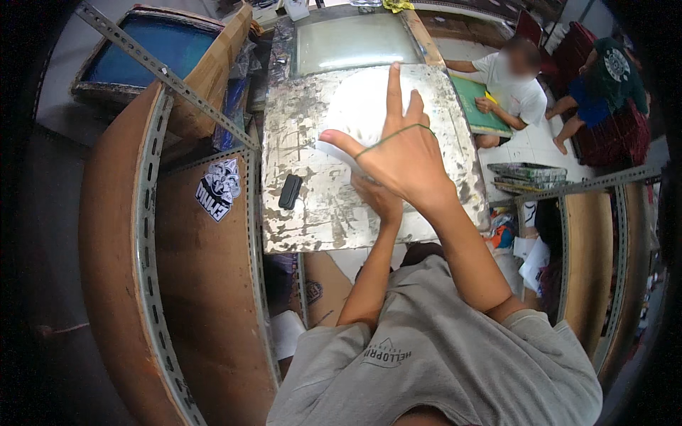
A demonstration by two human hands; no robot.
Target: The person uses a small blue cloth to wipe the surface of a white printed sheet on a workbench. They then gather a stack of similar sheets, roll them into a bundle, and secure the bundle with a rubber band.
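Note:
My right hand (412,162) is raised over the table with its fingers spread. A thin green rubber band (405,130) is looped around this hand and stretched across its back toward the thumb side. Below and partly behind it is my left hand (378,197), closed at the lower end of a white bundle (348,106) that looks like paper or thin sheet. My right hand covers part of the bundle and most of the left fingers. A small black case-like object (290,192) lies on the paint-stained table (305,227), left of my hands.
Beyond the table lies a framed printing screen (355,44). A blue screen (153,51) leans at the far left. Metal shelving (145,206) with brown boards flanks the left side. Two people sit at the right, one with a green board (477,106); stacked frames (529,176) are nearer.

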